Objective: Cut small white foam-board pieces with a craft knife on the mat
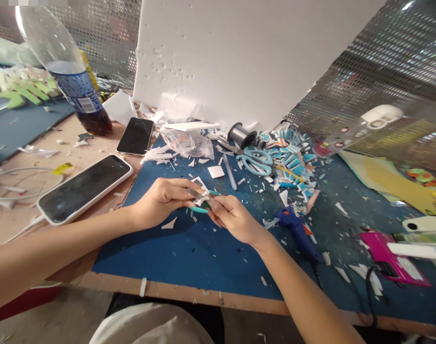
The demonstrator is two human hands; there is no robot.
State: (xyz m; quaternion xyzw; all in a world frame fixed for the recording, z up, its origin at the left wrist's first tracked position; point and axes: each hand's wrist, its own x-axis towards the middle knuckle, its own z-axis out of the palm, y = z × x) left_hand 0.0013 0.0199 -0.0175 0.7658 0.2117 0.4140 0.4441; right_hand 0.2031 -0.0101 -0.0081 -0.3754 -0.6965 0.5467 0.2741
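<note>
My left hand (pixel 164 198) and my right hand (pixel 232 217) meet over the blue mat (pixel 189 253). Both pinch a small craft piece (pixel 201 199) made of white foam scraps and thin teal strips. My left fingers grip its white top part. My right fingers close on its teal lower end. The piece is held just above the mat. White foam chips lie scattered beneath it.
A blue glue gun (pixel 298 229) lies right of my right hand. Teal scissors (pixel 255 161), a wire spool (pixel 241 134) and a heap of teal scraps (pixel 292 162) sit behind. Two phones (pixel 83 188) (pixel 136 135) and a bottle (pixel 76 86) stand left. A pink tool (pixel 389 253) lies far right.
</note>
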